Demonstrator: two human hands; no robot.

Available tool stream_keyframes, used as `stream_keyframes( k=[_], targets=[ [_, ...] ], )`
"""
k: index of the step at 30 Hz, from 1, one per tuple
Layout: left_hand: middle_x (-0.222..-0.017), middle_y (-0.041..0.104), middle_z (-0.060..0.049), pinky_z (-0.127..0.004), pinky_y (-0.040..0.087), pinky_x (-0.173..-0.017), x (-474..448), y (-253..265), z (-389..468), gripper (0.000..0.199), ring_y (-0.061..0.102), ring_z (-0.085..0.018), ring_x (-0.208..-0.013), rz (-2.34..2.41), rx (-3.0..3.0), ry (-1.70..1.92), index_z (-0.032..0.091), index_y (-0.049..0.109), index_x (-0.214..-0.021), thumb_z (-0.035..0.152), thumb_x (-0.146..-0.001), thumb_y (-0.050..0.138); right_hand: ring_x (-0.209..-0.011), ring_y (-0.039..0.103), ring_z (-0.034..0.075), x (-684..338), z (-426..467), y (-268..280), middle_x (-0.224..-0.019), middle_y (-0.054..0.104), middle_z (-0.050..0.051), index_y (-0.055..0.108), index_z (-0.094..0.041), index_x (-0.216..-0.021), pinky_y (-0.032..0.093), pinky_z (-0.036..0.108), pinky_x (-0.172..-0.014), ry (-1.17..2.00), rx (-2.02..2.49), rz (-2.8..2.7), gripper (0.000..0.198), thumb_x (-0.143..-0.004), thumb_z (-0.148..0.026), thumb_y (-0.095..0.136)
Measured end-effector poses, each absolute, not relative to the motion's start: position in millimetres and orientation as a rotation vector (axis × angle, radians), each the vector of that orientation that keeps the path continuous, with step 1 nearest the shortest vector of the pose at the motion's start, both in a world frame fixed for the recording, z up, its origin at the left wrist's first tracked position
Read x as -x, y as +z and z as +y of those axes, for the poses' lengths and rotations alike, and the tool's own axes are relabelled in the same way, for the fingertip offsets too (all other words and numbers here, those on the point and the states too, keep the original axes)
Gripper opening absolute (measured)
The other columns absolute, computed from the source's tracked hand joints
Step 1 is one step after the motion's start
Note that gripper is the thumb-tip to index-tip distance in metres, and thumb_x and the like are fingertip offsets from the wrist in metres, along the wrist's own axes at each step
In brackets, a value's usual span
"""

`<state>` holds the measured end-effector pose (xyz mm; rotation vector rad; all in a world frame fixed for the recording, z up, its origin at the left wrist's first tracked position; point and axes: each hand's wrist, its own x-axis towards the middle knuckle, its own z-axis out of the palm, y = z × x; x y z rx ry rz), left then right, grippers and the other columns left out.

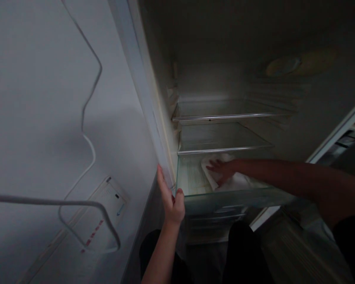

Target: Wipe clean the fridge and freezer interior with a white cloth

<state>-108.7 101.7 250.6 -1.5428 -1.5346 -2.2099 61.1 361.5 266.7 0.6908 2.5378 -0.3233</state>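
Observation:
My right hand point(223, 170) lies with spread fingers on a white cloth point(235, 183). The cloth is bunched on the lowest glass shelf point(191, 179) inside a refrigerator, which sticks out further than the shelves above. At the shelf's front left corner, my left hand point(173, 205) rests against the front edge of the refrigerator's side wall point(162, 159). Its fingers are stretched upward along the outside, and the thumb stands apart near the glass. The undersides of its fingers are partly hidden.
Two more glass shelves, an upper one point(213, 108) and a middle one point(219, 136), sit above the cloth. Drawers point(214, 219) are below. A lamp cover point(284, 66) is on the right inner wall. At left, a white cable point(88, 146) hangs before the wall.

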Motion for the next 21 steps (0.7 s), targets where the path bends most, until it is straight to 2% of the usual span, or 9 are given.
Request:
stream_keyframes(
  k=[3,5,7,10,14,15,17,19,21],
  targets=[
    [-0.173,0.008,-0.005,-0.043,0.004,-0.130,110.0,250.2,100.8,0.084,0.001,-0.024,-0.158,-1.531,1.560,-2.195,0.022,0.012,-0.164,0.018,-0.089,0.051,-0.153,0.001,0.049,-3.1,313.6,266.5,-0.169,-0.006,0.019,0.011,-0.020,-0.166,0.013,0.063,-0.122,-0.331,-0.283,2.595,0.121,-0.072,-0.047,0.083],
    [-0.173,0.008,-0.004,-0.044,0.005,-0.130,111.2,248.9,100.6,0.083,0.002,-0.025,-0.158,-1.526,1.575,-2.181,0.024,0.013,-0.164,0.019,-0.091,0.051,-0.154,0.009,0.044,28.0,287.6,266.3,-0.167,0.010,0.025,0.024,-0.009,-0.162,0.011,0.054,-0.126,-0.288,-0.029,2.625,0.109,-0.071,-0.031,0.081],
    [-0.173,0.008,-0.003,-0.045,0.007,-0.130,112.1,247.2,100.7,0.082,0.003,-0.025,-0.158,-1.526,1.577,-2.175,0.025,0.013,-0.164,0.021,-0.092,0.051,-0.154,0.014,0.043,46.5,274.9,267.3,-0.164,0.018,0.030,0.029,0.000,-0.158,0.014,0.049,-0.127,-0.215,0.043,2.607,0.107,-0.068,-0.026,0.080],
    [-0.173,0.008,-0.004,-0.043,0.008,-0.130,112.3,245.5,101.4,0.079,0.004,-0.023,-0.159,-1.541,1.565,-2.163,0.023,0.012,-0.164,0.023,-0.093,0.049,-0.153,0.012,0.047,46.6,287.2,270.4,-0.167,0.005,0.026,0.019,-0.008,-0.163,0.017,0.053,-0.125,-0.211,-0.125,2.583,0.123,-0.064,-0.037,0.086],
    [-0.173,0.008,-0.006,-0.043,0.007,-0.131,110.7,246.1,102.6,0.077,0.004,-0.024,-0.159,-1.553,1.551,-2.160,0.023,0.014,-0.164,0.027,-0.095,0.049,-0.151,-0.015,0.051,17.8,326.4,267.8,-0.169,-0.017,0.013,-0.003,-0.028,-0.165,0.007,0.067,-0.121,-0.343,-0.646,2.556,0.146,-0.057,-0.069,0.086],
    [-0.173,0.009,-0.006,-0.044,0.007,-0.131,110.2,246.5,103.1,0.077,0.005,-0.025,-0.159,-1.539,1.550,-2.161,0.023,0.014,-0.164,0.029,-0.096,0.049,-0.150,-0.017,0.049,11.9,330.7,265.2,-0.168,-0.018,0.013,-0.006,-0.028,-0.164,0.005,0.068,-0.121,-0.367,-0.740,2.550,0.142,-0.062,-0.075,0.080],
    [-0.172,0.012,-0.007,-0.046,0.007,-0.130,109.3,247.3,104.2,0.076,0.006,-0.026,-0.159,-1.494,1.547,-2.166,0.024,0.015,-0.164,0.031,-0.097,0.050,-0.151,-0.019,0.046,5.9,326.2,258.7,-0.167,-0.019,0.014,-0.006,-0.023,-0.164,0.003,0.068,-0.121,-0.398,-0.822,2.536,0.118,-0.083,-0.075,0.061],
    [-0.172,0.013,-0.008,-0.046,0.007,-0.131,108.8,247.7,105.2,0.075,0.007,-0.027,-0.159,-1.457,1.533,-2.171,0.024,0.016,-0.164,0.033,-0.097,0.050,-0.150,-0.021,0.043,7.1,306.5,253.6,-0.167,-0.019,0.016,0.005,-0.014,-0.165,0.001,0.066,-0.122,-0.435,-0.755,2.511,0.091,-0.098,-0.060,0.046],
    [-0.172,0.014,-0.008,-0.045,0.008,-0.130,109.0,247.6,105.8,0.076,0.008,-0.027,-0.158,-1.445,1.520,-2.170,0.023,0.017,-0.164,0.035,-0.097,0.051,-0.151,-0.021,0.041,10.4,280.1,253.9,-0.168,-0.013,0.016,0.021,-0.008,-0.163,-0.001,0.060,-0.125,-0.513,-0.543,2.484,0.080,-0.099,-0.047,0.051]
  ],
)
